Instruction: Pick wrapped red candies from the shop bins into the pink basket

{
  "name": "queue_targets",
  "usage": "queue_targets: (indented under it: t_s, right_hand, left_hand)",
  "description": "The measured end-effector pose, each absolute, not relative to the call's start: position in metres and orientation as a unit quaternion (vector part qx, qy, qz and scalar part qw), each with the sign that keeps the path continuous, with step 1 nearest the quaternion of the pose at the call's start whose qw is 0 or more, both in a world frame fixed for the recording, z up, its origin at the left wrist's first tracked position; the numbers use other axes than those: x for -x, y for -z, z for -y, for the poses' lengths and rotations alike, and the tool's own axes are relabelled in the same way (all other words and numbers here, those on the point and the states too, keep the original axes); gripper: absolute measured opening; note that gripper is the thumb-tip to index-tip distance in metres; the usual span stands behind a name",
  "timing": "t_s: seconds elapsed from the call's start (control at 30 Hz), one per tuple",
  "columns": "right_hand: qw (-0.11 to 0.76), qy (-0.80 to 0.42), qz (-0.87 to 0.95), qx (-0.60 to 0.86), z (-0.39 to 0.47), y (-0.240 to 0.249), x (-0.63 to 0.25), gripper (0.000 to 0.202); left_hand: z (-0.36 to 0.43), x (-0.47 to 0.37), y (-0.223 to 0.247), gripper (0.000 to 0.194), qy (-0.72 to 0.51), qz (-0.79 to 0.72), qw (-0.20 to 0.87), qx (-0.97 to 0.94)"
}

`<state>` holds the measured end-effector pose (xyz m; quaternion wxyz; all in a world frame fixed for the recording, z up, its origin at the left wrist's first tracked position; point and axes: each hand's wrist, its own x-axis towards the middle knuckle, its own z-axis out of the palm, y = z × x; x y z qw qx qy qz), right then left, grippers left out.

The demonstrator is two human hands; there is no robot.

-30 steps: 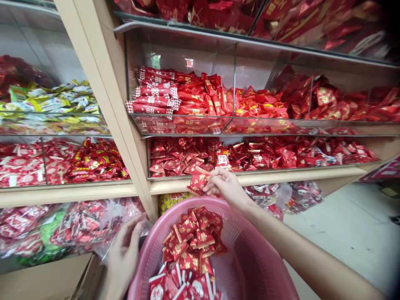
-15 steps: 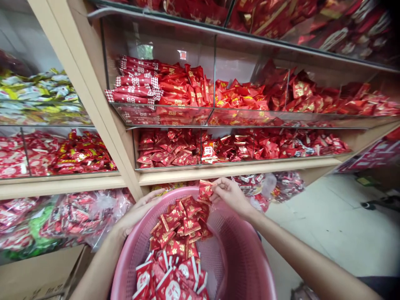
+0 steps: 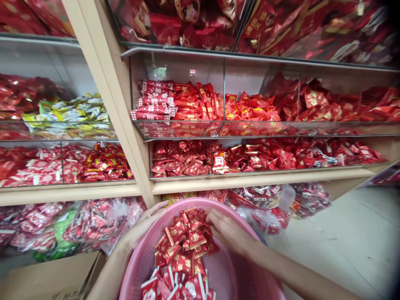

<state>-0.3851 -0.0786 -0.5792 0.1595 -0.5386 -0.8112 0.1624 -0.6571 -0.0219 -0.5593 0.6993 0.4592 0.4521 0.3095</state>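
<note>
A pink plastic basket [image 3: 127, 271] with perforated walls sits in front of me. In it is a heap of small red packets with gold print [image 3: 196, 238], with red-and-white packets [image 3: 193, 287] nearer to me. My left hand [image 3: 145, 223] lies along the outside of the basket's left rim, fingers stretched out and touching it. Inside the basket, my right hand [image 3: 226, 231] is at the heap's right edge, its fingers curled and close together against the red and gold packets. Whether a packet is between those fingertips is hidden.
Wooden shelves with clear dividers [image 3: 224, 96] hold red packets ahead; yellow packets [image 3: 75, 116] lie in the left bay. Beneath the lowest ledge [image 3: 262, 180] are filled plastic bags [image 3: 106, 223]. A cardboard box [image 3: 53, 275] stands at lower left, tiled floor [image 3: 350, 233] at right.
My right hand, which held up a red and gold packet at the basket's far rim, has lowered into the basket against the heap. The view has tilted up and turned slightly left.
</note>
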Motion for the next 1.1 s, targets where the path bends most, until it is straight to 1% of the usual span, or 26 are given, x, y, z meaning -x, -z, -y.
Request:
queue_targets:
  t_s: [0.1,0.2,0.33,0.43,0.5,0.53,0.6,0.7,0.8,1.1]
  right_hand:
    - [0.116,-0.153,0.823,0.535,0.083,0.571,0.383,0.040]
    - [0.098,-0.129,0.829,0.535,0.081,0.547,0.382,0.045]
    - [0.131,-0.075,0.836,0.527,0.052,0.495,0.389,0.039]
    - [0.157,-0.013,0.835,0.527,0.011,0.457,0.403,0.030]
    - [0.143,0.035,0.829,0.539,-0.019,0.441,0.416,0.025]
    - [0.124,0.059,0.825,0.548,-0.032,0.437,0.422,0.022]
    - [0.082,0.100,0.821,0.556,-0.054,0.436,0.433,0.019]
    - [0.049,0.129,0.822,0.553,-0.075,0.445,0.444,0.021]
    - [0.045,0.132,0.821,0.554,-0.083,0.455,0.449,0.023]
    - [0.052,0.149,0.826,0.541,-0.094,0.468,0.448,0.022]
  left_hand:
    - [0.013,0.660,0.557,0.054,-0.290,-0.447,0.701,-0.475]
    - [-0.005,0.658,0.555,0.042,-0.252,-0.437,0.696,-0.511]
    - [-0.028,0.648,0.555,0.033,-0.203,-0.436,0.680,-0.553]
    - [-0.034,0.645,0.561,0.038,-0.218,-0.388,0.732,-0.515]
    - [-0.036,0.648,0.569,0.039,-0.241,-0.358,0.759,-0.488]
    - [-0.037,0.651,0.575,0.036,-0.256,-0.363,0.756,-0.481]
    - [-0.040,0.656,0.587,0.029,-0.287,-0.406,0.726,-0.476]
    - [-0.047,0.660,0.603,0.032,-0.300,-0.460,0.688,-0.475]
    - [-0.049,0.660,0.606,0.034,-0.284,-0.457,0.691,-0.482]
    - [-0.031,0.650,0.583,0.035,-0.269,-0.411,0.703,-0.514]
